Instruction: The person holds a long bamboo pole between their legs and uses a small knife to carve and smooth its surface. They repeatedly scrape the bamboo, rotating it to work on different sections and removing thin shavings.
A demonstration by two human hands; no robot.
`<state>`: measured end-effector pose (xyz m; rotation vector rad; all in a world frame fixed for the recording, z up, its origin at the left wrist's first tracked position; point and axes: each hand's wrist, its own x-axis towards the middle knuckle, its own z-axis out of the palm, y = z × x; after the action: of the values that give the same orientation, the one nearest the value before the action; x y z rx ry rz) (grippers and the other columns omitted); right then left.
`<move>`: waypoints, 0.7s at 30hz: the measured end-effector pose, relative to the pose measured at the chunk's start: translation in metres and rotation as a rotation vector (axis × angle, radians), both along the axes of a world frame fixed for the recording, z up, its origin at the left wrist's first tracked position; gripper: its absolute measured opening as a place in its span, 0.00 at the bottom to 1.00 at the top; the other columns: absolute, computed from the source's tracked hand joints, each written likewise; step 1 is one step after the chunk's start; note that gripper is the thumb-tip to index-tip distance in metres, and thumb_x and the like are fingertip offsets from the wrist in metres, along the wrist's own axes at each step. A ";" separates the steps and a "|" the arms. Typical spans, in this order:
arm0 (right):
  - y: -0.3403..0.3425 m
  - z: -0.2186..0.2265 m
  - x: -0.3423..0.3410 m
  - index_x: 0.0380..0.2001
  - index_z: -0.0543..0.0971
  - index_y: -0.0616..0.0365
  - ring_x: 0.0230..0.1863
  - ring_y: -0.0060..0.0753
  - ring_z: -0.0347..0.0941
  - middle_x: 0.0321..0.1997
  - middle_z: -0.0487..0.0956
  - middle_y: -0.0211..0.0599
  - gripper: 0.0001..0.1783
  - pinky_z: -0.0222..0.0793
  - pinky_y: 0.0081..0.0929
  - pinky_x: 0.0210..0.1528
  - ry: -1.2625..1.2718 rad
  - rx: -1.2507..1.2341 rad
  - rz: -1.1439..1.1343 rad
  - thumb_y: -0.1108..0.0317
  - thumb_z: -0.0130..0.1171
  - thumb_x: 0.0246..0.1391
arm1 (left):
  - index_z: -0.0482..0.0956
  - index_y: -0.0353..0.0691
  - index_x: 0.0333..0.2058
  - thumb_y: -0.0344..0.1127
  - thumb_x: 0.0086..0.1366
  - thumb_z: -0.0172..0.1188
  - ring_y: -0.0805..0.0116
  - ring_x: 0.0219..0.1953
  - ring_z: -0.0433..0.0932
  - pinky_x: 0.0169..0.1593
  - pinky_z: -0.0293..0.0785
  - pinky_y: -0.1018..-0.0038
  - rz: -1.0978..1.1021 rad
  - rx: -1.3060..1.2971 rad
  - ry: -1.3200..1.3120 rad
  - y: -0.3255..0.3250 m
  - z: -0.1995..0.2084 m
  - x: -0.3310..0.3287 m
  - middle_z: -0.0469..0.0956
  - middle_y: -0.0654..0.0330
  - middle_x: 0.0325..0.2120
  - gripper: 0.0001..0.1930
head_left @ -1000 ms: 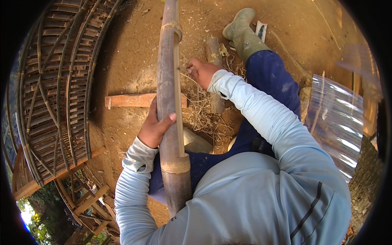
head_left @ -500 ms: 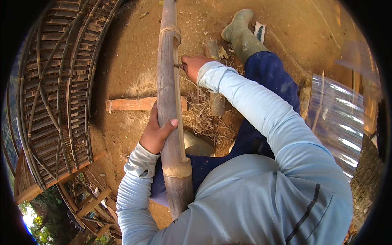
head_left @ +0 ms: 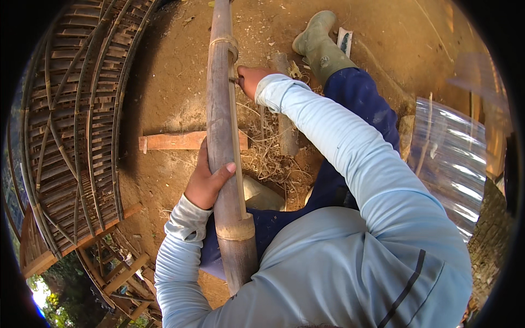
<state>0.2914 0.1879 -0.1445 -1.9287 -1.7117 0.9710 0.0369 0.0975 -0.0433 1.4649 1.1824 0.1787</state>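
Note:
A long, thick bamboo pole [head_left: 221,115] with pale rings at its joints leans from the far side down to my lap, its lower end by my belly. Its right side has a slit or cut-away strip running between two joints. Around the pole's lower half my left hand [head_left: 203,183] is wrapped, thumb on top. My right hand [head_left: 255,82] is closed by the pole's right edge, just below the upper joint. From its fingers a small dark tool [head_left: 237,80] sticks out against that edge; most of it is hidden.
A reddish wooden board [head_left: 174,141] lies on the dirt under the pole, with fibrous shavings [head_left: 268,156] and a short log [head_left: 287,134] beside it. A slatted bamboo frame [head_left: 71,120] fills the left. Clear corrugated sheeting [head_left: 451,153] stands right; my boot [head_left: 322,41] is ahead.
My right hand has shifted slightly left along with the pole, staying near the upper joint. The pole's upper part has swung a little left. My left hand keeps its grip.

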 end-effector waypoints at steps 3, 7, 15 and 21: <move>0.001 -0.005 -0.005 0.52 0.74 0.56 0.51 0.62 0.77 0.48 0.81 0.54 0.16 0.70 0.53 0.53 -0.063 0.018 0.013 0.59 0.44 0.70 | 0.43 0.29 0.73 0.51 0.63 0.68 0.55 0.63 0.68 0.66 0.65 0.65 -0.013 0.030 0.000 -0.001 0.000 -0.003 0.66 0.43 0.63 0.53; 0.007 -0.004 0.002 0.52 0.75 0.57 0.53 0.62 0.77 0.49 0.81 0.56 0.17 0.70 0.52 0.55 0.014 0.000 0.012 0.58 0.46 0.70 | 0.44 0.29 0.72 0.51 0.63 0.67 0.55 0.64 0.68 0.66 0.64 0.65 -0.026 0.034 0.036 0.003 0.003 0.000 0.66 0.43 0.63 0.53; 0.004 -0.006 -0.005 0.54 0.74 0.55 0.56 0.60 0.76 0.54 0.80 0.55 0.18 0.70 0.51 0.58 -0.040 -0.035 0.012 0.58 0.44 0.70 | 0.43 0.28 0.72 0.52 0.62 0.68 0.54 0.64 0.68 0.66 0.64 0.65 -0.031 0.055 0.005 0.003 -0.001 -0.002 0.66 0.41 0.63 0.54; 0.016 -0.013 -0.006 0.53 0.74 0.56 0.55 0.62 0.76 0.52 0.81 0.54 0.18 0.69 0.53 0.57 -0.018 0.030 -0.063 0.57 0.45 0.70 | 0.43 0.28 0.72 0.52 0.62 0.69 0.53 0.64 0.68 0.66 0.64 0.64 -0.019 0.046 -0.005 0.001 -0.006 -0.008 0.66 0.41 0.63 0.55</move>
<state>0.2849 0.2036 -0.1576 -1.9656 -1.6551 0.9029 0.0293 0.0990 -0.0495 1.5143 1.1665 0.1976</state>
